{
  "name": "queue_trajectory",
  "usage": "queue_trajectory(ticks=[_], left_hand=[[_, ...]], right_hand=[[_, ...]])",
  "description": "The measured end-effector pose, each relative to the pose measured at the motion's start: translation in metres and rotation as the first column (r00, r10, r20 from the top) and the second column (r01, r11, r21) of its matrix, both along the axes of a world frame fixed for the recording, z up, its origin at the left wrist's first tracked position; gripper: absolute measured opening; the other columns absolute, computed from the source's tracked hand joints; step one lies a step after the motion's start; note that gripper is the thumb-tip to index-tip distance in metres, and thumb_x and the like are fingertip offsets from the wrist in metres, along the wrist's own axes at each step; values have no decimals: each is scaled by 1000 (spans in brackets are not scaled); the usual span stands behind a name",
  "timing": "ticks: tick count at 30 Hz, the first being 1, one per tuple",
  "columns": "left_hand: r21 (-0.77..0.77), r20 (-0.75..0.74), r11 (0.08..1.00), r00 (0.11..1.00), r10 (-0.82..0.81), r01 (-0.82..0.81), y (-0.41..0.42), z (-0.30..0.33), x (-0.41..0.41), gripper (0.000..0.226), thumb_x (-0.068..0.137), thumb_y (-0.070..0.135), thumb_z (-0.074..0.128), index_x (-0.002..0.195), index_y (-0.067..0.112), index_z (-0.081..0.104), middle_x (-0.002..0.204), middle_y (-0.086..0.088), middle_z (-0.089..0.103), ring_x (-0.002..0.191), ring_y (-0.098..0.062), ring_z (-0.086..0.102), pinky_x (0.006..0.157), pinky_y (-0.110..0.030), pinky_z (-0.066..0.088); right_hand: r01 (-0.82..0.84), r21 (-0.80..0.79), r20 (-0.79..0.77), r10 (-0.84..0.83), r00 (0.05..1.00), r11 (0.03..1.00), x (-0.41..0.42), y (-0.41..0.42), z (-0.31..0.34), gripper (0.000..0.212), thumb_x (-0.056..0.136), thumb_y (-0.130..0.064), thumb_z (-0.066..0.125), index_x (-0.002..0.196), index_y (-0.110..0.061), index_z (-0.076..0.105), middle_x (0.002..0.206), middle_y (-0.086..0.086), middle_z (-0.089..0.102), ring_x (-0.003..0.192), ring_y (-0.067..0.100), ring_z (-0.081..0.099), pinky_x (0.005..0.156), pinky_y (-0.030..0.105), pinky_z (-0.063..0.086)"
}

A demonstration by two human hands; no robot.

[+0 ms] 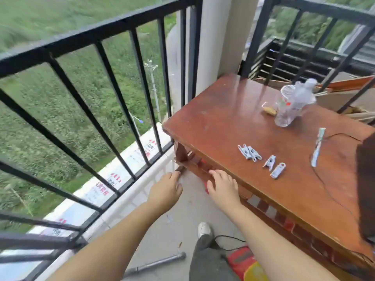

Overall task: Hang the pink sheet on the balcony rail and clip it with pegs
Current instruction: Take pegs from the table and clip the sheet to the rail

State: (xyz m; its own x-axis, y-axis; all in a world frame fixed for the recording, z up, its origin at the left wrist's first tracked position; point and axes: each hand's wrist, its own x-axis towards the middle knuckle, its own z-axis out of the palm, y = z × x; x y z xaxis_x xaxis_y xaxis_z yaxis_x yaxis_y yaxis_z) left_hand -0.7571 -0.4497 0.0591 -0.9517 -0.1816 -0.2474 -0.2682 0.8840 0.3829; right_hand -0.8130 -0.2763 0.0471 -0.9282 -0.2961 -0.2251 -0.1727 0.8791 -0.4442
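The black metal balcony rail (pixel 97 33) runs across the left and top, bare, with no sheet on it. No pink sheet shows anywhere in view. Several pale grey pegs (pixel 250 152) lie on the brown wooden table (pixel 219 110) at the right, and a longer peg (pixel 318 146) lies apart from them. My left hand (pixel 165 190) is stretched forward and down, near the foot of the rail, fingers loosely bent and holding nothing. My right hand (pixel 223 186) reaches beside it at the table's near edge, fingers apart, empty.
A clear plastic cup and crumpled bottle (pixel 294 102) stand at the table's far side. A grey pipe (pixel 154 265) lies on the floor by my shoe (pixel 204 229). A red and yellow item (pixel 246 264) sits low under the table edge. A white column (pixel 215 37) stands behind.
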Motion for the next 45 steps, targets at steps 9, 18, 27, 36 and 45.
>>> queue_trajectory(ticks=[9,18,27,36,45], left_hand=[[102,35,924,927,-374,369,129,-27,-147,43,89,17,41,132,16,38,126,-8,45,121,-27,43,93,-43,43],[-112,211,770,772,-600,629,151,-67,-253,54,88,4,44,140,10,29,152,-14,22,139,-27,23,105,-40,31],[-196,44,871,891,-452,451,117,-75,-210,27,72,40,70,78,16,59,78,-1,62,76,-23,59,59,-29,43],[161,-46,929,938,343,-332,-3,40,-59,30,95,32,42,120,16,42,104,-4,59,98,-27,58,70,-25,34],[255,-271,647,589,761,-719,-36,160,174,25,81,14,44,100,27,35,62,2,51,47,-2,47,55,-21,43]], right_hand=[[279,-22,56,-277,959,960,-97,114,-22,40,90,-12,44,130,-13,47,137,5,43,129,22,38,105,31,31],[293,116,48,-300,953,949,-184,97,-70,46,86,-10,50,131,-14,44,135,9,45,125,30,39,98,38,34],[179,-38,12,-179,984,983,-191,85,-50,36,90,-12,48,125,-18,53,120,14,52,109,34,48,90,40,39],[-338,-452,105,425,899,826,-135,-99,56,34,97,-34,35,122,-14,45,114,14,62,107,33,57,73,32,35],[-556,-740,122,889,442,378,80,-223,159,14,91,-30,52,86,-19,59,78,6,57,70,19,57,55,24,46]])
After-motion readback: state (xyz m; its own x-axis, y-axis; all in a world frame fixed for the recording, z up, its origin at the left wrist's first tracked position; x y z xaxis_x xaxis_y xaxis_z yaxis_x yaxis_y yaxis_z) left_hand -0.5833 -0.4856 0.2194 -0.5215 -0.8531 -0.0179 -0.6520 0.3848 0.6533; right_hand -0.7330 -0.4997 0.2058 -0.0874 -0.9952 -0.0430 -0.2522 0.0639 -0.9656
